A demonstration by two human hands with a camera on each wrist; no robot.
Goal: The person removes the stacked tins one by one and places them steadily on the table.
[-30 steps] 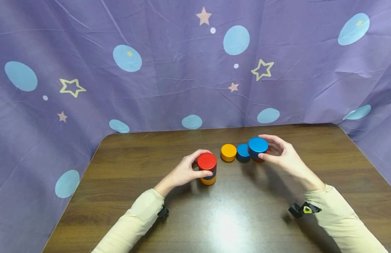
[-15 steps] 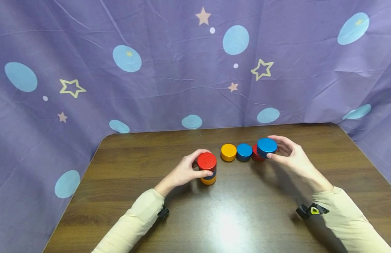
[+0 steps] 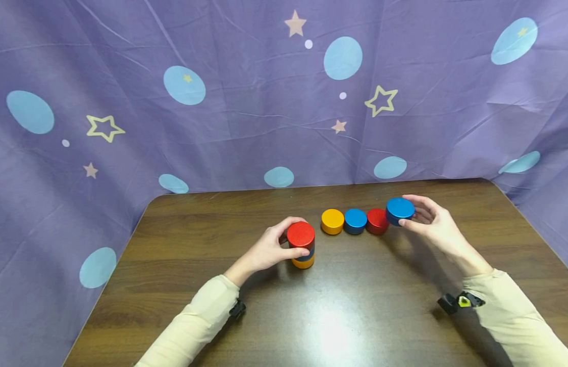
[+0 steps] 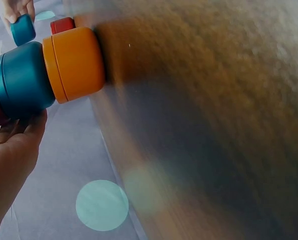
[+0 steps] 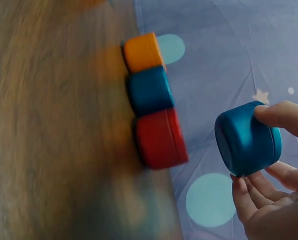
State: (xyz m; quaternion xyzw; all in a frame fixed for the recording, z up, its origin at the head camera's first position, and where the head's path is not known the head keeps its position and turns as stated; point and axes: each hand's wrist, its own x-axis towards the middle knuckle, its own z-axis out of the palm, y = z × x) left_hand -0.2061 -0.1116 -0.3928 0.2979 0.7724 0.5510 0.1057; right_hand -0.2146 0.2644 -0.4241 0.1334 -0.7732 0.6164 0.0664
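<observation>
My left hand [image 3: 270, 248] grips an upright stack of round lidded tins on the table. Its top is a red tin [image 3: 300, 234], with a blue tin [image 4: 24, 77] in the middle and an orange tin [image 4: 76, 65] at the bottom. Off to the right, my right hand [image 3: 433, 224] pinches another blue tin [image 3: 400, 211] between thumb and fingers. The right wrist view shows this blue tin [image 5: 248, 140] raised above the tabletop, apart from the row of tins. That row runs orange [image 3: 332, 221], blue [image 3: 355, 221], red [image 3: 377, 221] from left to right.
A brown wood-grain table [image 3: 210, 224] lies under everything, with a bright glare spot near its front. Behind it hangs a purple curtain [image 3: 247, 102] printed with stars and pale blue ovals. Black wrist cameras [image 3: 238, 309] sit at both sleeves.
The right hand has shifted right with its blue tin, from above the row to just past its red end, uncovering the row's blue and red tins. The left hand and its stack stay put.
</observation>
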